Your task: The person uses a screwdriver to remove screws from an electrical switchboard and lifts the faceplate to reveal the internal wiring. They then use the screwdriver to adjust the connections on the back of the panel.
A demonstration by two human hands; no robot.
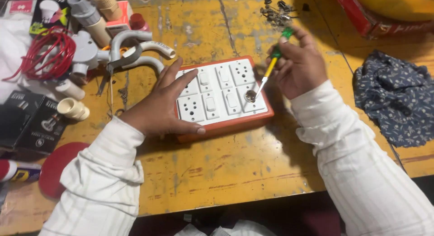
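Switchboard (224, 98) sits mid-frame on the yellow table (235, 172). Left hand (162, 105) lies flat on its left edge, fingers spread, gripping nothing. Right hand (298, 64) pinches a screwdriver (271, 66), tip touching the board's lower-right round fitting (250, 96).

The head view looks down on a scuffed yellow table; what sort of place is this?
Probably an electrician's workbench. The hands work on a switchboard with a screwdriver, and grey conduit bends, a coil of red wire and loose screws lie around it.
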